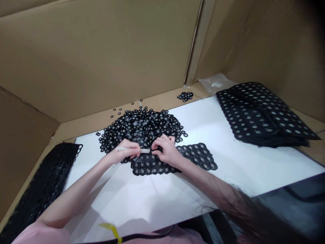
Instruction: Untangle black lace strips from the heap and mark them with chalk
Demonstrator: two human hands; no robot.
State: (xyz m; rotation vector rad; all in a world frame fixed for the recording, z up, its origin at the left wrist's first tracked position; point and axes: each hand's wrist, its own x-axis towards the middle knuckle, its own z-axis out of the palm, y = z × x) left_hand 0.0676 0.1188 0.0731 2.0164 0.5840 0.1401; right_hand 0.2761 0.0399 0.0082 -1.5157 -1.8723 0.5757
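Note:
My left hand (125,151) is closed round a thin white stick tool (145,150) that points right, its tip at my right hand. My right hand (165,149) pinches the edge of a black perforated sheet of joined rings (195,157) lying flat on the white table (228,162). Right behind both hands sits a heap of loose black rings (141,125).
A stack of black perforated sheets (264,113) lies at the right. Another black stack (43,186) runs along the left edge. A small cluster of rings (185,96) and a clear plastic bag (215,83) lie at the back. Cardboard walls (101,51) enclose the table.

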